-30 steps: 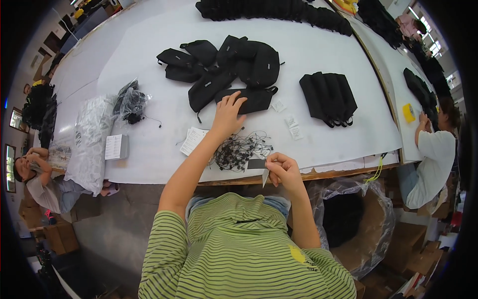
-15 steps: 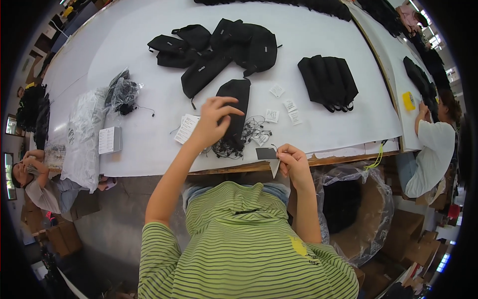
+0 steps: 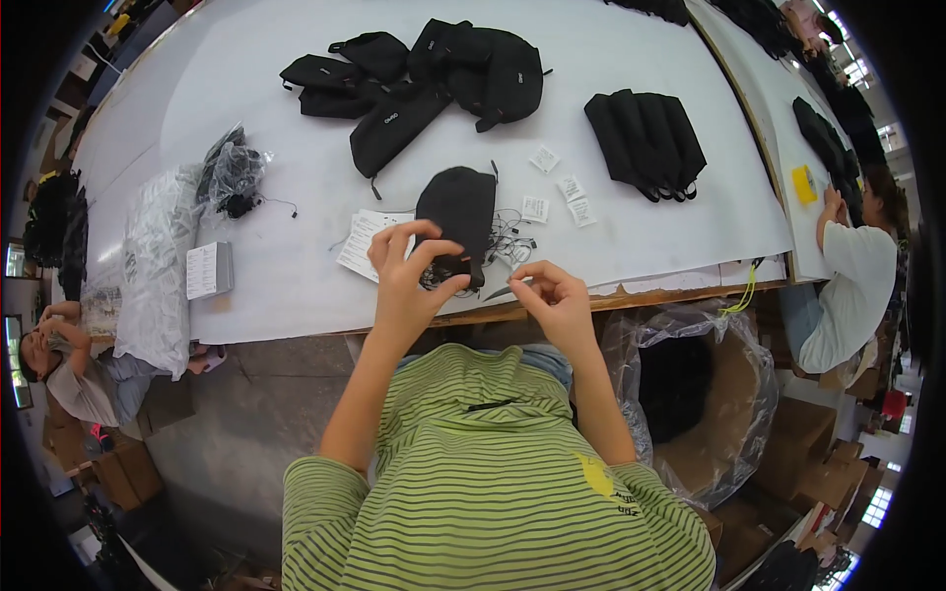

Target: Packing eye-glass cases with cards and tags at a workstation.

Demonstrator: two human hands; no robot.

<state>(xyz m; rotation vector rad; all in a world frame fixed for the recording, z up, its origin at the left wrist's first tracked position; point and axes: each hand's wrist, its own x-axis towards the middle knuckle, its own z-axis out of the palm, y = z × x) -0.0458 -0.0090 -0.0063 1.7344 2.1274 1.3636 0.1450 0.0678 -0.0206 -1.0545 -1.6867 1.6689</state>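
Note:
A small black zip pouch (image 3: 457, 205) lies in front of me, its near end by the table edge. My left hand (image 3: 407, 276) is closed on that near end, fingers bent over its left side and thumb below. Just right of it, my right hand (image 3: 555, 300) pinches a dark hang tag (image 3: 501, 292), seen nearly edge-on. A tangle of thin black tag strings (image 3: 512, 239) lies beside the pouch, partly hidden by it. Left of the pouch is a stack of white printed cards (image 3: 367, 241), partly covered by my left hand.
Several black pouches (image 3: 399, 128) lie heaped at the back; more stand in a row (image 3: 647, 145) at right. Small white labels (image 3: 570, 189), a card stack (image 3: 208, 271) and a plastic-wrapped bundle (image 3: 158, 276) are on the table. A plastic-lined box (image 3: 734, 424) stands below its edge. A co-worker (image 3: 852, 256) is at right.
My left hand has come down from above the pouch onto its near end. The pouch has shifted nearer and turned. My right hand has moved left with the tag, now beside the pouch.

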